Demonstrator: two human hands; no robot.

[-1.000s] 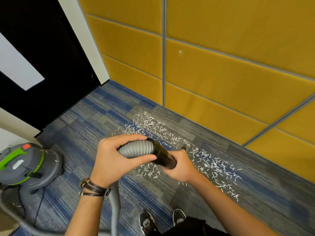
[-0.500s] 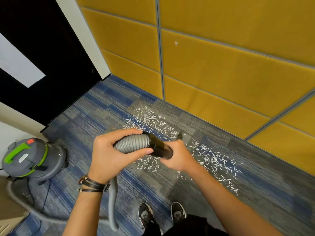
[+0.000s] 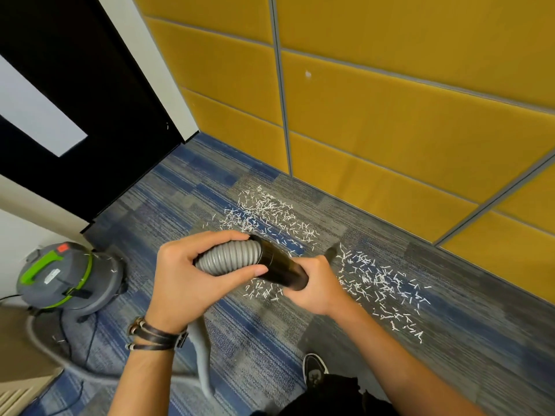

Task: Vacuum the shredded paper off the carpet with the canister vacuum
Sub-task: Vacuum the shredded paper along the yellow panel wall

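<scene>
My left hand grips the grey ribbed hose just behind its black cuff. My right hand grips the black tube where the cuff ends; a dark nozzle tip shows just past my right fingers. White shredded paper lies scattered on the blue-grey carpet ahead of and below the hose, with a second patch to the right. The grey and green canister vacuum stands at the left, and the hose loops down between my arms.
A yellow padded wall runs along the far side of the paper. A black door stands at the back left. My shoe shows at the bottom. A thin cord trails by the canister.
The view has shifted slightly, so the canister sits more in frame. Both hands keep the same hold on the hose and tube; the paper has not moved.
</scene>
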